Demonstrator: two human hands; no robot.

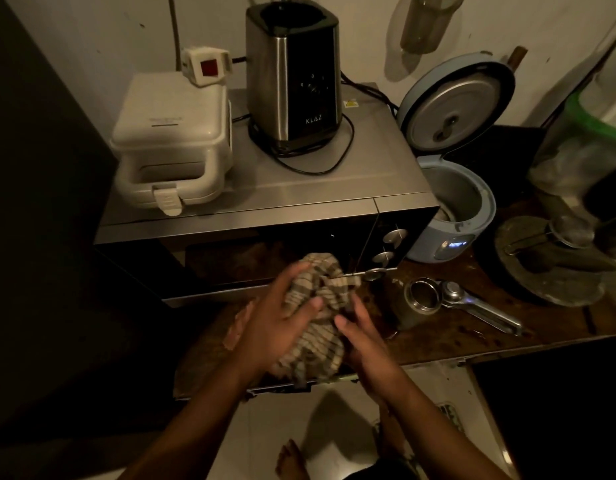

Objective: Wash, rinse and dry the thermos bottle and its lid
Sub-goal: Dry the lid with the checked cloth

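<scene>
dim warm light, left side black, right edge blurred, wide-angle bending at edges.

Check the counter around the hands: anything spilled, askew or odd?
Small wet-looking patches glisten on the wooden counter near the metal tool. The rice cooker stands open with its display lit. Both hands, left hand and right hand, hold the checked cloth.
</scene>
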